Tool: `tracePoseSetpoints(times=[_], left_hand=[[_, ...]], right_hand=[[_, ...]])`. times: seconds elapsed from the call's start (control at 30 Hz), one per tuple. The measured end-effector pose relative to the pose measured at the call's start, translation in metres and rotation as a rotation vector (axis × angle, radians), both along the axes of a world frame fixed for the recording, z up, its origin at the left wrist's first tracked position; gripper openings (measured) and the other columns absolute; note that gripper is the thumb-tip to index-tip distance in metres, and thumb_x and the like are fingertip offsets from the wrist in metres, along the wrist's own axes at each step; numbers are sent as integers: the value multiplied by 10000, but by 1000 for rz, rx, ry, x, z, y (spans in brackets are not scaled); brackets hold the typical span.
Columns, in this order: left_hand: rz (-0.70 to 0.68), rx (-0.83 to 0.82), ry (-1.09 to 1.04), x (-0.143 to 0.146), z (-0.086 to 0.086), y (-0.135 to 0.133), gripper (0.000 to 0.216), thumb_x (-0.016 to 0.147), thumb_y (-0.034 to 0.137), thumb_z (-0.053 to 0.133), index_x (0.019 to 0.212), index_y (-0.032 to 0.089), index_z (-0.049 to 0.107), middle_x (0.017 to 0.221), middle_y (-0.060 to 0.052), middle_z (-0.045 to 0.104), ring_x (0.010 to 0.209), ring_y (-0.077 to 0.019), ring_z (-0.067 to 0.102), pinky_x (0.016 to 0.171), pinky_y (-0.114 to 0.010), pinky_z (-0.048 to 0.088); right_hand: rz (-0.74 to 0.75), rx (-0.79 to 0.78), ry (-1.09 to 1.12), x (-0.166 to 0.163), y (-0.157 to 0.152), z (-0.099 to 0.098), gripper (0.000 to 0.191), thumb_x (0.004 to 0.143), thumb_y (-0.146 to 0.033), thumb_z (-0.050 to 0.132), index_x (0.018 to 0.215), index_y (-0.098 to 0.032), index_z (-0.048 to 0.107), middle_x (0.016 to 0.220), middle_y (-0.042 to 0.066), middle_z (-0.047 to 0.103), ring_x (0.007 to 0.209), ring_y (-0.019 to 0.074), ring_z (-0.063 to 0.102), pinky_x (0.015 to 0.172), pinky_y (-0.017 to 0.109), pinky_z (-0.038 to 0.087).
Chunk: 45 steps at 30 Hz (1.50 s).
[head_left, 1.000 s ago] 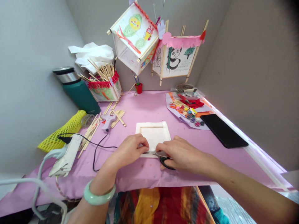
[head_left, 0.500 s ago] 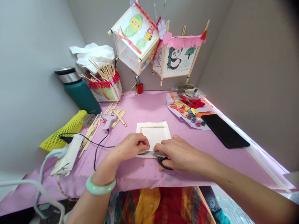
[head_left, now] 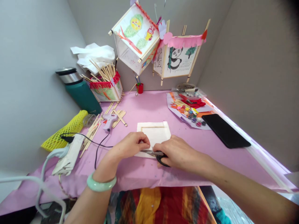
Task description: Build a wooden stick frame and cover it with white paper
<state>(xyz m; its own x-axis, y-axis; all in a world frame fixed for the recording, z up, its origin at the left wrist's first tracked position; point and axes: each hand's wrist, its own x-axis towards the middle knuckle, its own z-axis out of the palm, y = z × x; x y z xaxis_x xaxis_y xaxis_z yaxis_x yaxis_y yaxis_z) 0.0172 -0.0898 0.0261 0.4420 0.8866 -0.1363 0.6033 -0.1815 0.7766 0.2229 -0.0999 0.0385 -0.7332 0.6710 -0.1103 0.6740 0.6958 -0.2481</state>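
A white sheet (head_left: 156,134) with a thin wooden stick frame (head_left: 153,127) on it lies near the table's front edge. My left hand (head_left: 134,143) pinches the sheet's near left part, fingertips closed on it. In my right hand (head_left: 178,152) is a pair of scissors (head_left: 161,159) with black handles. Their blades point left across the near edge of the sheet, close to my left fingertips. The near strip of the sheet lies in front of the blades. The fingers partly hide the frame's lower side.
To the left are a glue gun (head_left: 109,121) with its cord, loose sticks (head_left: 92,132), a power strip (head_left: 70,155) and a teal bottle (head_left: 81,93). Paint pots (head_left: 193,117) and a black phone (head_left: 225,130) lie right. Paper lanterns (head_left: 178,59) hang at the back.
The scissors have shifted slightly left along the sheet's near edge with my right hand, and their blades look closer together. My left hand stays almost in place.
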Motion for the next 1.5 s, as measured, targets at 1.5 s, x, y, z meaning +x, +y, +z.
tracePoseSetpoints(times=[1.5], left_hand=[[564, 550, 311, -12, 18, 19, 343, 755, 140, 572, 1096, 140, 606, 1292, -166, 540, 1101, -304, 572, 961, -456, 418]], right_hand=[[-591, 130, 104, 97, 8, -35, 549, 786, -263, 584, 1312, -158, 468, 1223, 132, 612, 1060, 269, 600, 812, 325, 437]])
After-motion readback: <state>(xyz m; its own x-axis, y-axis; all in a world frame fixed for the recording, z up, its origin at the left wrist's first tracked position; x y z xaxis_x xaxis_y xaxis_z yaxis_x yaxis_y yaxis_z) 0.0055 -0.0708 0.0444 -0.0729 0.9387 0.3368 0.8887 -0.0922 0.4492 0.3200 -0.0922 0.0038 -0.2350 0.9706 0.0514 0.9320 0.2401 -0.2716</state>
